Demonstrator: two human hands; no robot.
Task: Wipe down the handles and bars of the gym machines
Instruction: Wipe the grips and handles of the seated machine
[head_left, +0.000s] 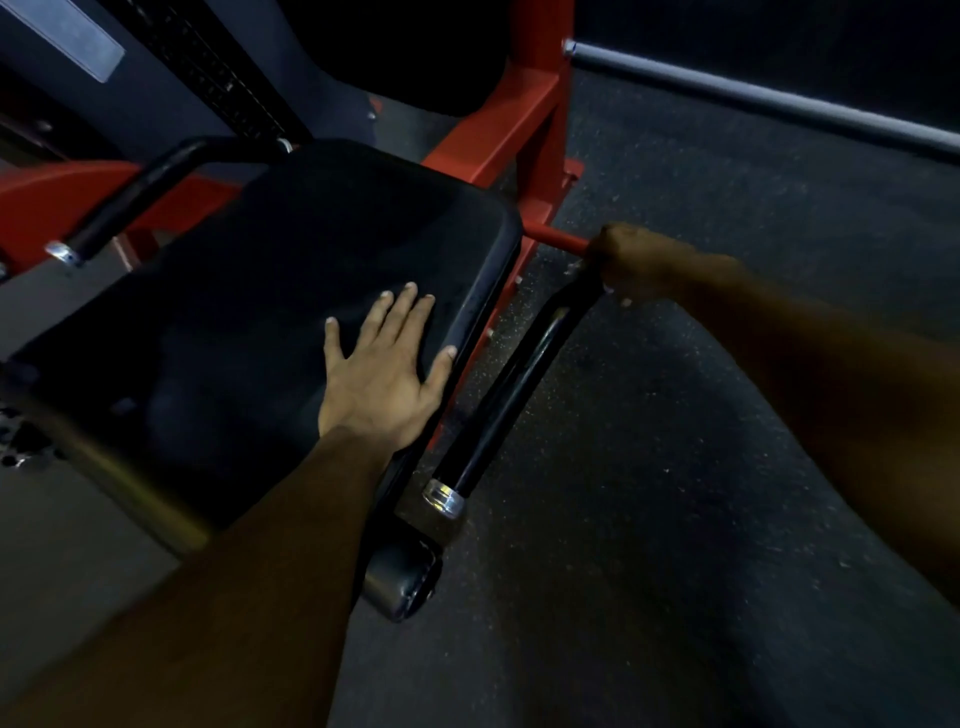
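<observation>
a black handle (511, 384) with a chrome end cap is slanting beside the seat; its twin (122, 202) is lying opposite.

The left hand (382, 384) lies flat, fingers spread, near the right edge of the black seat pad (249, 291). The right hand (631, 262) grips the top of the black handle (511, 384) beside the seat, where it meets the red frame (519, 119).

Dim light; dark speckled rubber floor (649, 467); red machine frame (524, 119); grey padded bar (753, 93) along dark wall, upper right
</observation>
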